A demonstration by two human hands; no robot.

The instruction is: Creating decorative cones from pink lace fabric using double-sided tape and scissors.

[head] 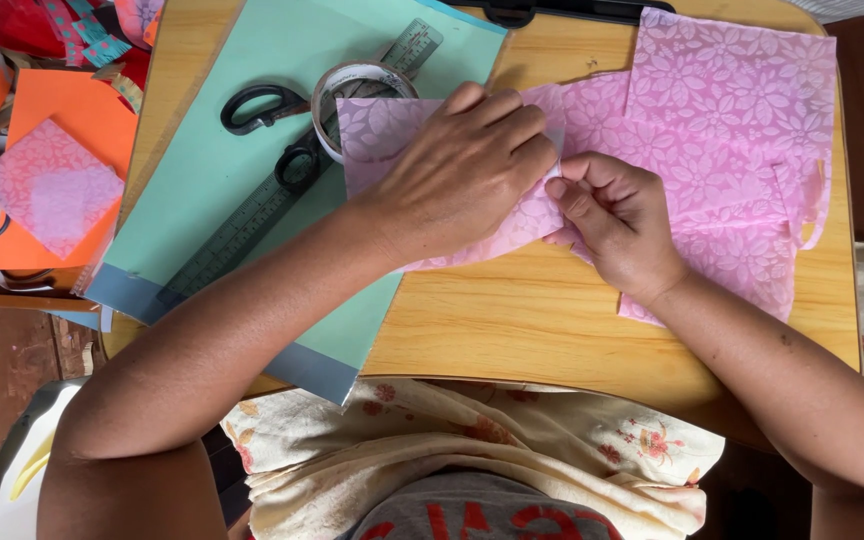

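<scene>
Centre of frame: a thin pink sheet of flower-embossed paper (512, 225) lies on the round light-wood tabletop (512, 330), its left part overlapping a mint-green card sheet (252, 150) that runs from upper centre down to lower left. The left hand (462, 170) lies palm-down w/ fingers together, pressing flat on the pink sheet; it grips nothing, just pins it. The right hand (617, 225), centre-right, is curled nearly closed, thumb and forefinger pinching the sheet's folded edge where it meets the left fingertips. Judging by how it drapes and creases, the paper is v. light, soft, limp, prob. tears easily and may slide on the smooth card; best held by pinching an edge or corner w/ the other palm flat on top, not lifted from the middle. More pink flower-pattern sheets (742, 110) are spread at upper right, touching or overlapping the worked sheet; can't tell where one ends. Just left of the left hand: a roll of clear tape (330, 95), black-handled scissors (272, 125) and a grey metal ruler (242, 225) lying diagonally on the green card. Far left: an orange card (72, 110) w/ a small pink patterned square (47, 190) on it, plus mixed scraps at the upper left corner. A floral cream cloth (472, 450) covers the lap at the bottom.
</scene>
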